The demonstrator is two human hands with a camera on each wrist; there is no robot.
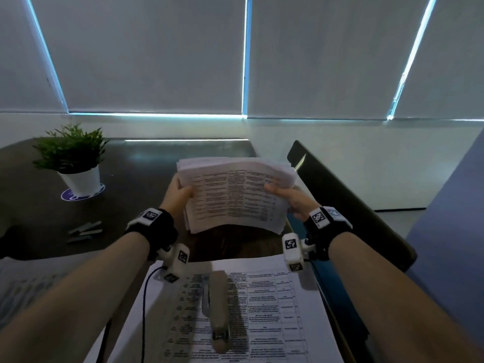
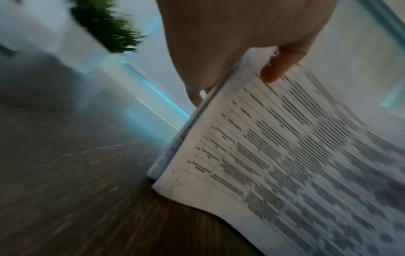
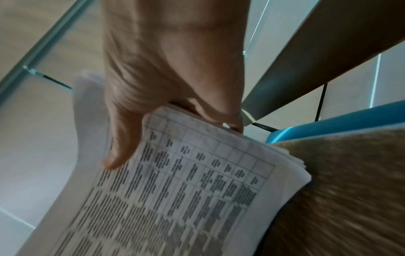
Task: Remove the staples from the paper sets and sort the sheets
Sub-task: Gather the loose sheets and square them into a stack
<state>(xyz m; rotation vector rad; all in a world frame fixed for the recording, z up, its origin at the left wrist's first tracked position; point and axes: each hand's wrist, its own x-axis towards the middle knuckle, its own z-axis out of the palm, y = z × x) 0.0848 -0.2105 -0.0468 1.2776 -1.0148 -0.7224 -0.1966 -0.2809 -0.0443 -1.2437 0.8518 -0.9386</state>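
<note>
A thick stack of printed sheets (image 1: 233, 193) (image 2: 285, 155) (image 3: 175, 190) hangs in the air above the dark table (image 1: 136, 174), bowed upward in the middle. My left hand (image 1: 180, 195) (image 2: 241, 52) grips its left edge, thumb on top and fingers underneath. At the right edge my right hand (image 1: 290, 199) (image 3: 166, 78) holds it the same way. Nearer to me lies a second pile of printed sheets (image 1: 275, 310), and a grey stapler (image 1: 218, 310) rests on it.
A potted green plant (image 1: 76, 161) stands at the table's far left. Strips of staples (image 1: 83, 231) lie on the left. A dark chair back (image 1: 348, 203) rises at the right, beside a blue edge (image 3: 328, 124). Closed blinds fill the background.
</note>
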